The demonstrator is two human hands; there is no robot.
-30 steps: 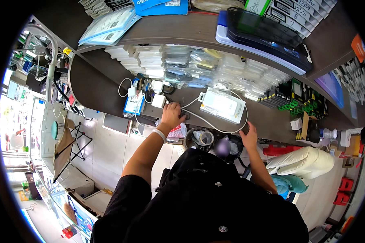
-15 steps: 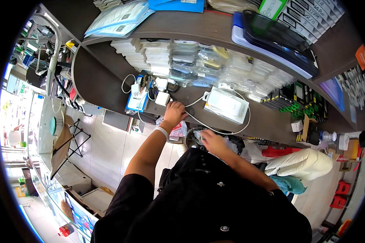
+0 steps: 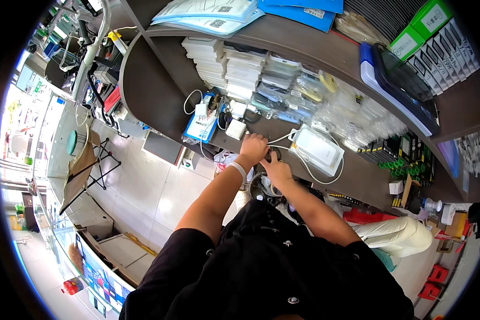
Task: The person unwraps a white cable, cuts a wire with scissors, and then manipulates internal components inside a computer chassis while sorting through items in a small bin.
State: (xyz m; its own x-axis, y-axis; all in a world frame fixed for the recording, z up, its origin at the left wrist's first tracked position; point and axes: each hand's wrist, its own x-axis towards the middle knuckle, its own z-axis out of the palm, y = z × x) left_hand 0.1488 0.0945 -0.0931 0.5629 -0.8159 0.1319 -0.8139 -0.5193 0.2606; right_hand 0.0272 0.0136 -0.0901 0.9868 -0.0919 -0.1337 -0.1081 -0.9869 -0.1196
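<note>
My left hand (image 3: 254,148) is closed at the front edge of the shelf, its fingers curled on a white cable (image 3: 280,145). The cable runs off to the right and loops around a white box-shaped package (image 3: 319,150). Just below, almost touching the left hand, my right hand (image 3: 276,169) has its fingers bent around a small dark thing, mostly hidden. Beyond the left hand stand white charger plugs (image 3: 236,129) next to a blue and white packet (image 3: 200,126).
Behind the plugs, stacked white boxes (image 3: 244,72) and plastic-wrapped cases (image 3: 282,80) fill the shelf. Black and green packages (image 3: 405,152) stand at the right. Below the edge are a bin-like container (image 3: 260,186) and a person's pale trousers (image 3: 397,234). A folding chair (image 3: 85,170) stands left.
My right hand has risen from the container below the shelf edge to beside the left hand. The left hand stays at the cable. The whole view has shifted, with the shelf further right.
</note>
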